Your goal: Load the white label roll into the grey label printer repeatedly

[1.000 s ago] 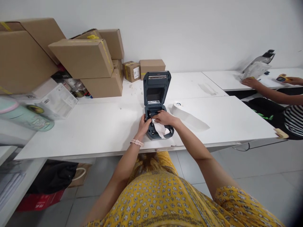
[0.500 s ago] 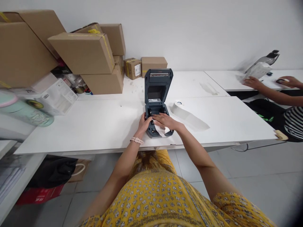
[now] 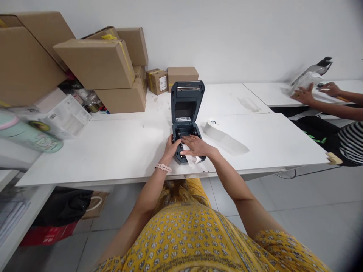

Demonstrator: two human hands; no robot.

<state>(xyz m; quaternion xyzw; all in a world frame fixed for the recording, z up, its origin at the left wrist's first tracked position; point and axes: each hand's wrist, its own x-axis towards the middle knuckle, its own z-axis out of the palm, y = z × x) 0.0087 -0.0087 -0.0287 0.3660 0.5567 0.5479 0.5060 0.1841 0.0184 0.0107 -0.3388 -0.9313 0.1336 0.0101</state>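
Note:
A dark grey label printer (image 3: 187,100) stands on the white table with its lid tipped up and back. My left hand (image 3: 171,146) holds the left side of the printer's base, the thumb reaching over the rim. Across the printer's open bay lies my right hand (image 3: 198,146), fingers stretched out and pressing on white paper (image 3: 191,161). That paper hangs out over the front edge of the base. Part of the bay is covered by my right hand. To the right of the printer, a roll of white label paper (image 3: 224,138) rests with a long strip unrolled.
Cardboard boxes (image 3: 93,62) are stacked at the back left, near a white box (image 3: 68,117) and a mint-green bottle (image 3: 31,132). Two small boxes (image 3: 183,73) stand by the wall. At right, another person's hands (image 3: 304,94) handle a white packet (image 3: 304,82).
My right thumb has spread away from the fingers, down over the paper. My left hand stays on the printer. At right, the other person's hands have moved closer together near the packet.

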